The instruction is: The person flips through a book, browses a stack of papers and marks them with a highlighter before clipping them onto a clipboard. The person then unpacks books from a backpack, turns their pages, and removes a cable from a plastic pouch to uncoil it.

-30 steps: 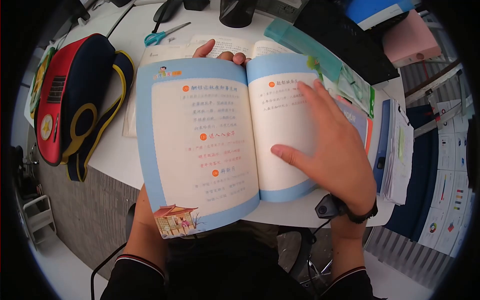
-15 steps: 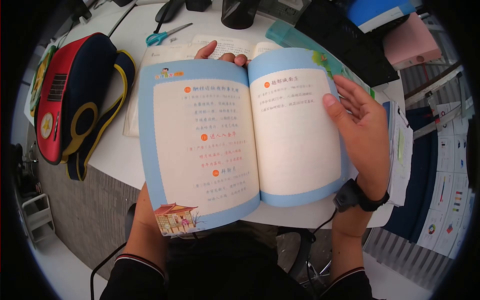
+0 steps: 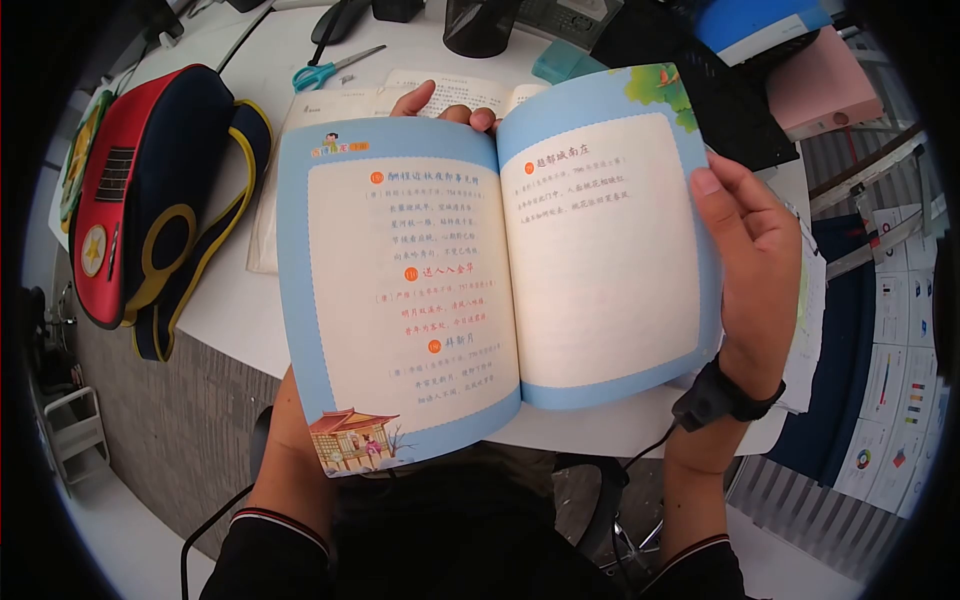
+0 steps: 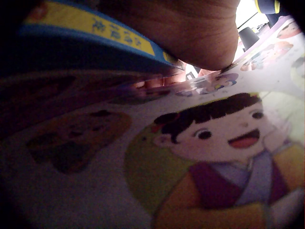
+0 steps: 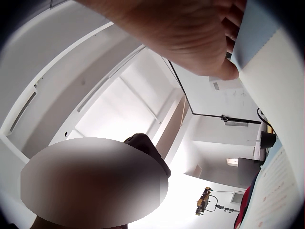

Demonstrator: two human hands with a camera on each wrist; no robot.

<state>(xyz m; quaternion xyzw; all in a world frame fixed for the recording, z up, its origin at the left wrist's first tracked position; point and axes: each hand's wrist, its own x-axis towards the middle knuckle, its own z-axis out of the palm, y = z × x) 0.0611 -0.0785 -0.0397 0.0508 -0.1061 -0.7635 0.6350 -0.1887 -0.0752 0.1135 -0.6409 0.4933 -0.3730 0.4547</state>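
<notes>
An open book (image 3: 420, 300) with blue-bordered pages is held up over the desk in the head view. Behind it the left hand (image 3: 440, 105) supports the spine, its fingertips showing over the top edge. In the left wrist view that hand (image 4: 190, 33) lies against the cover (image 4: 238, 143), which carries a cartoon child. The right hand (image 3: 755, 260) pinches the right page's outer edge, thumb in front and fingers behind. From the right wrist, the hand (image 5: 190, 38) is seen at the page edge (image 5: 276, 71).
A red and navy bag (image 3: 150, 200) lies at the left. Behind the held book are another open book (image 3: 440, 90), teal scissors (image 3: 325, 72), a black pen holder (image 3: 478, 28) and a teal case (image 3: 565, 62). Pink (image 3: 825, 85) and blue boxes stand back right.
The right hand has moved from over the right page out to its edge and now grips it. The right page has swung outward and lies flatter. The left hand has hardly moved.
</notes>
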